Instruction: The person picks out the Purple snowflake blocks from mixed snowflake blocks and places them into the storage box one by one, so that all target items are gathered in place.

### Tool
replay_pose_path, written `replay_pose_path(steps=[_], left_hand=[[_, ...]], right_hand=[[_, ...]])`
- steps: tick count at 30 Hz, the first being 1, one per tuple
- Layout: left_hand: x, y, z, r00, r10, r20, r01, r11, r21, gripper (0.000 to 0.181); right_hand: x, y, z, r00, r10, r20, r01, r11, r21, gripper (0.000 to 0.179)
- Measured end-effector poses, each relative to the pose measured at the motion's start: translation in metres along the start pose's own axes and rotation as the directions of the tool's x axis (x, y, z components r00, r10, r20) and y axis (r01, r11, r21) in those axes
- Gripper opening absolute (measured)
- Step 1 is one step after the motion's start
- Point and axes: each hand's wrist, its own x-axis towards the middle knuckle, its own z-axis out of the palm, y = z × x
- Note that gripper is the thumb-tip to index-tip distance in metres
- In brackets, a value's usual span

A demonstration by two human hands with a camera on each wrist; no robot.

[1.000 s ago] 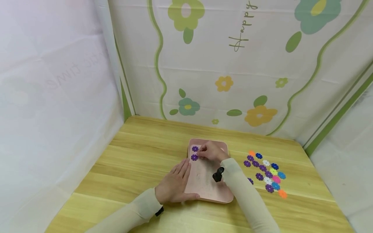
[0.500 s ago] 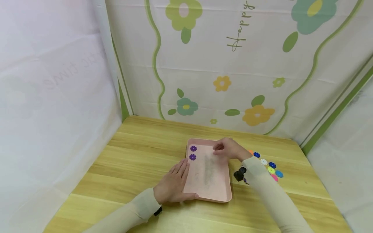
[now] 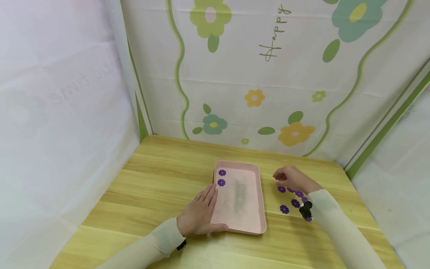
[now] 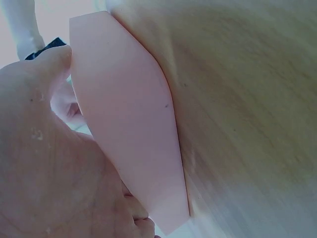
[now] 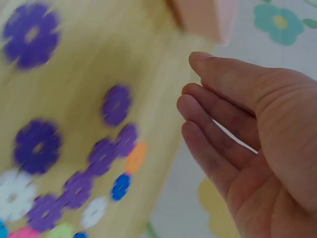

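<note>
My left hand [image 3: 198, 213] lies along the left side and near-left corner of a pink tray [image 3: 262, 209], fingers straight, thumb at the near rim. The left wrist view has the palm against the tray's outer wall [image 4: 129, 109]. Inside the tray, toward its far left, are two purple flower-shaped discs [image 3: 221, 182], one beyond the other. My right hand [image 3: 292, 178] hovers to the right of the tray, over the far end of a group of loose discs. Nothing is between its loosely bent fingers [image 5: 208, 148] in the right wrist view, and a purple disc [image 5: 117, 105] lies nearby.
More flower discs lie on the wooden table [image 3: 161, 179] right of the tray, several purple ones [image 3: 284, 209] among them. White [image 5: 94, 212], blue [image 5: 121, 186] and orange [image 5: 135, 157] discs show too. A printed curtain [image 3: 235, 74] stands behind the table.
My right hand has moved right, from beside the two purple discs in the tray out over the loose discs on the table. My left hand has stayed at the tray.
</note>
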Motion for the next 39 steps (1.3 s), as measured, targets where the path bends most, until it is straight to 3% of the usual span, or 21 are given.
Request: replay_pose_path(steps=[9, 16, 23, 28, 35, 39], left_hand=[[0.001, 0.0, 0.001, 1.0, 0.002, -0.005, -0.002, 1.0, 0.012, 0.116], [0.0, 0.001, 0.0, 1.0, 0.001, -0.012, -0.001, 1.0, 0.008, 0.115], [0.0, 0.002, 0.0, 1.0, 0.007, -0.016, -0.006, 1.0, 0.009, 0.115], [0.0, 0.002, 0.002, 1.0, 0.018, -0.024, -0.018, 1.0, -0.002, 0.115], [0.002, 0.0, 0.009, 0.999, 0.009, -0.035, -0.009, 1.0, 0.015, 0.116], [0.002, -0.001, 0.009, 0.999, 0.013, -0.046, -0.012, 1.0, 0.019, 0.116]], right_hand=[[-0.021, 0.033, 0.017, 0.999, 0.04, 0.011, -0.039, 0.998, -0.058, 0.032], [-0.019, 0.046, 0.032, 0.999, 0.049, -0.009, -0.05, 0.997, -0.055, 0.031], [-0.015, 0.048, 0.032, 0.995, 0.098, 0.0, -0.098, 0.995, 0.004, 0.021], [-0.015, 0.049, 0.026, 0.997, 0.081, 0.002, -0.081, 0.994, 0.071, 0.003], [-0.012, 0.038, 0.009, 0.999, 0.029, 0.024, -0.031, 0.997, 0.073, 0.015], [-0.009, 0.027, 0.002, 0.998, 0.045, 0.039, -0.05, 0.989, 0.142, 0.016]])
